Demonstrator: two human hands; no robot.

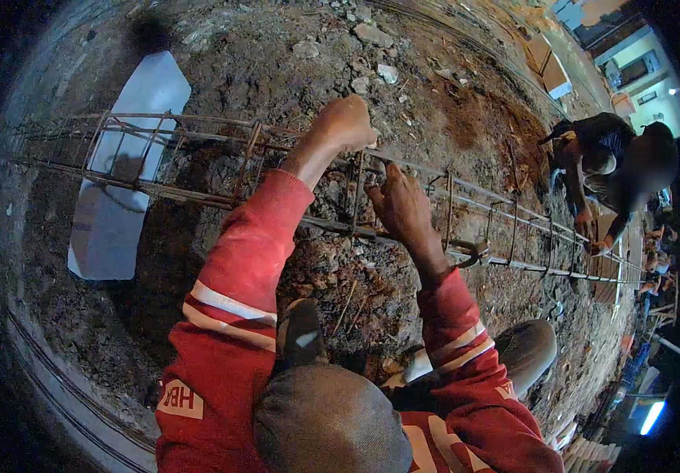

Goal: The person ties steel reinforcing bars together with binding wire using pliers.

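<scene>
A long rebar cage (234,199) of bars and square stirrups runs across the view, over rough soil. My left hand (345,124) is a closed fist at the cage's far upper bar, with the thumb side right at the bar. Close by, my right hand (403,201) reaches over the near bars, its fingers curled together beside an upright stirrup side (357,193). What either hand grips is hidden by the fingers. A curved metal piece (475,252) sits on the lower bar, just right of my right wrist.
A pale flat board (111,229) lies under the cage's left part. At right, another person (608,158) bends over the cage with their hands at its bars. Stones (373,35) lie beyond the cage, and a lit tube lamp (652,418) shows at lower right.
</scene>
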